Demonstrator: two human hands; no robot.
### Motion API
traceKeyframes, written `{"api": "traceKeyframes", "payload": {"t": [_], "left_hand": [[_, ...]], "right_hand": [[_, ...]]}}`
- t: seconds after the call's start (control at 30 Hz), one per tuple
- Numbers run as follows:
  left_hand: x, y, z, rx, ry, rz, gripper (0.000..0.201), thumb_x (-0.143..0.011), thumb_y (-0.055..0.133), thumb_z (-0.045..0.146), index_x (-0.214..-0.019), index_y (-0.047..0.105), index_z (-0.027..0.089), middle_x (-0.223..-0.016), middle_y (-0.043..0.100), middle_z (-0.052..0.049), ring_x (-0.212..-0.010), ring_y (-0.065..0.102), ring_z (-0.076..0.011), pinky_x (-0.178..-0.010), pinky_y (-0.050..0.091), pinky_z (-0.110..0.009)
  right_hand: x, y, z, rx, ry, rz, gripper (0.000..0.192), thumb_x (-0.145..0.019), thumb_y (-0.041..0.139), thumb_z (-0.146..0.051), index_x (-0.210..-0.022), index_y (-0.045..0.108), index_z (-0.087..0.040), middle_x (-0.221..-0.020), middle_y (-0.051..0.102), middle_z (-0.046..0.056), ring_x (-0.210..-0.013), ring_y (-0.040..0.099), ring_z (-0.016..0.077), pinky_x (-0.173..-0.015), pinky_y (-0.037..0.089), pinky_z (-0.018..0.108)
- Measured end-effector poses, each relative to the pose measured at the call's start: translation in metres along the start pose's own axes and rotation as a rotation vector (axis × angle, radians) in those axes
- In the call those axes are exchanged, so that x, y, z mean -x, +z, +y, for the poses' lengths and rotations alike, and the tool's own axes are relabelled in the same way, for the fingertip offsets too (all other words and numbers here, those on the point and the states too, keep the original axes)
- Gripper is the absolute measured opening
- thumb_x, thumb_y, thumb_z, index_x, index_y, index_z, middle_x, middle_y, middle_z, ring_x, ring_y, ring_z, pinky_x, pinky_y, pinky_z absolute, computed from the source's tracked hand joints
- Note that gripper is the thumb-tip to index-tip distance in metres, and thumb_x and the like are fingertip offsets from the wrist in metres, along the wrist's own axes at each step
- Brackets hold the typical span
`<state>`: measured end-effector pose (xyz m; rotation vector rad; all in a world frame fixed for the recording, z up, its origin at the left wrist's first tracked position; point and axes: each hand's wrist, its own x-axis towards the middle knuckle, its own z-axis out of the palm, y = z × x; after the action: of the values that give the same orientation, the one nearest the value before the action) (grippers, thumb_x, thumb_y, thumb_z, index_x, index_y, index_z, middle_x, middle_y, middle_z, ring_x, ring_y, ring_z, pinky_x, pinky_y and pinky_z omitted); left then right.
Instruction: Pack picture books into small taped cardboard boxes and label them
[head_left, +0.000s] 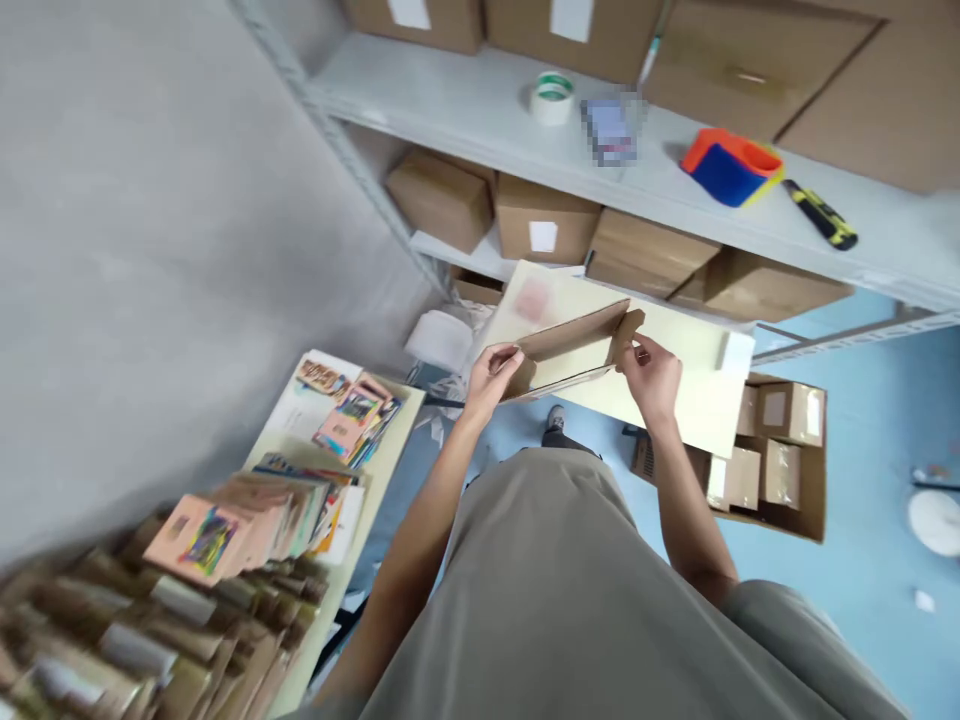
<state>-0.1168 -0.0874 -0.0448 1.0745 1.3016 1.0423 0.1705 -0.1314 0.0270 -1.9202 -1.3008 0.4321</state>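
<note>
A flat brown cardboard mailer box (574, 345), partly folded up, is held over a pale cream board (697, 385) below the shelving. My left hand (491, 378) grips the box's left end, thumb on the flap. My right hand (651, 375) pinches the right end flap. The box's inside is pale and looks empty.
A grey metal shelf (480, 105) carries a tape roll (552, 97), a blue-orange tape dispenser (731, 165), a yellow-black utility knife (823, 214) and brown cartons. At left a table (386, 455) bears stacks of colourful cards (247, 520) and envelopes. An open carton of small parcels (780, 455) sits on the blue floor.
</note>
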Motion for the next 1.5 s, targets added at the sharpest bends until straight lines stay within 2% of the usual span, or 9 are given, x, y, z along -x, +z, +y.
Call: {"api": "traceKeyframes", "payload": {"t": [0.2,0.4,0.67,0.8,0.97,1.13,1.23,1.37,1.5], "left_hand": [[-0.053,0.104,-0.019,0.014,-0.138,-0.176,0.065,-0.087,0.095,0.055,-0.14,0.077,0.021,-0.159,0.076,-0.017,-0.153,0.069,-0.0352,-0.13,0.055,-0.048],[-0.09,0.142,-0.015,-0.119,-0.177,-0.217,0.063,-0.087,0.091,0.066,-0.129,0.082,0.02,-0.14,0.085,-0.015,-0.14,0.076,-0.0378,-0.126,0.059,-0.053],[-0.108,0.156,-0.007,-0.334,-0.151,-0.421,0.069,-0.099,0.08,0.07,-0.147,0.078,0.021,-0.152,0.08,-0.016,-0.132,0.08,-0.0361,-0.11,0.068,-0.047],[-0.104,0.158,-0.011,-0.338,-0.097,-0.48,0.069,-0.108,0.064,0.075,-0.15,0.079,0.021,-0.153,0.078,-0.017,-0.132,0.08,-0.0342,-0.115,0.067,-0.049],[-0.1,0.166,-0.026,-0.421,-0.01,-0.504,0.058,-0.111,0.065,0.062,-0.153,0.078,0.024,-0.167,0.068,-0.017,-0.154,0.066,-0.0344,-0.121,0.064,-0.047],[-0.105,0.166,-0.037,-0.444,-0.049,-0.543,0.054,-0.111,0.063,0.041,-0.161,0.073,0.024,-0.167,0.07,-0.016,-0.134,0.077,-0.029,-0.119,0.065,-0.047],[-0.111,0.154,-0.036,-0.445,0.0,-0.625,0.056,-0.108,0.059,0.03,-0.162,0.073,0.025,-0.167,0.069,-0.014,-0.149,0.07,-0.0301,-0.125,0.061,-0.047],[-0.114,0.142,-0.031,-0.42,0.003,-0.769,0.067,-0.1,0.07,0.032,-0.167,0.068,0.029,-0.178,0.056,-0.013,-0.163,0.059,-0.033,-0.122,0.064,-0.044],[-0.11,0.155,-0.032,-0.523,0.054,-0.621,0.047,-0.104,0.077,0.044,-0.147,0.08,0.025,-0.152,0.072,-0.015,-0.138,0.076,-0.0316,-0.112,0.07,-0.044]], "right_hand": [[-0.045,-0.044,0.082,-0.068,0.206,0.006,0.061,-0.107,0.056,-0.067,-0.121,0.087,-0.016,-0.085,0.086,0.011,-0.076,0.085,0.028,-0.074,0.065,0.036],[-0.07,-0.065,0.134,-0.195,0.376,-0.012,0.077,-0.103,0.061,-0.075,-0.139,0.084,-0.01,-0.088,0.086,0.01,-0.076,0.085,0.0297,-0.074,0.07,0.041],[-0.071,-0.067,0.153,-0.017,0.324,-0.079,0.086,-0.107,0.053,-0.09,-0.142,0.086,-0.018,-0.113,0.082,0.016,-0.088,0.081,0.0283,-0.091,0.071,0.048],[-0.07,-0.073,0.163,-0.098,0.306,-0.159,0.082,-0.109,0.052,-0.09,-0.145,0.085,-0.024,-0.138,0.073,0.019,-0.124,0.077,0.0345,-0.098,0.074,0.051],[-0.075,-0.071,0.182,-0.179,0.288,-0.237,0.074,-0.111,0.052,-0.086,-0.134,0.088,-0.026,-0.163,0.067,0.02,-0.165,0.054,0.0401,-0.116,0.068,0.056],[-0.076,-0.065,0.191,-0.268,0.296,-0.228,0.074,-0.111,0.054,-0.086,-0.134,0.088,-0.026,-0.159,0.073,0.019,-0.168,0.053,0.0412,-0.111,0.071,0.055],[-0.07,-0.067,0.196,-0.323,0.3,-0.277,0.076,-0.106,0.062,-0.089,-0.142,0.086,-0.026,-0.167,0.066,0.017,-0.168,0.053,0.0414,-0.121,0.066,0.056],[-0.065,-0.075,0.211,-0.416,0.285,-0.428,0.096,-0.08,0.095,-0.087,-0.157,0.078,-0.033,-0.184,0.048,0.011,-0.164,0.058,0.0424,-0.136,0.055,0.058],[-0.069,-0.078,0.227,-0.381,0.269,-0.385,0.067,-0.094,0.081,-0.086,-0.129,0.091,-0.03,-0.163,0.068,0.014,-0.149,0.07,0.0389,-0.12,0.068,0.056]]}}
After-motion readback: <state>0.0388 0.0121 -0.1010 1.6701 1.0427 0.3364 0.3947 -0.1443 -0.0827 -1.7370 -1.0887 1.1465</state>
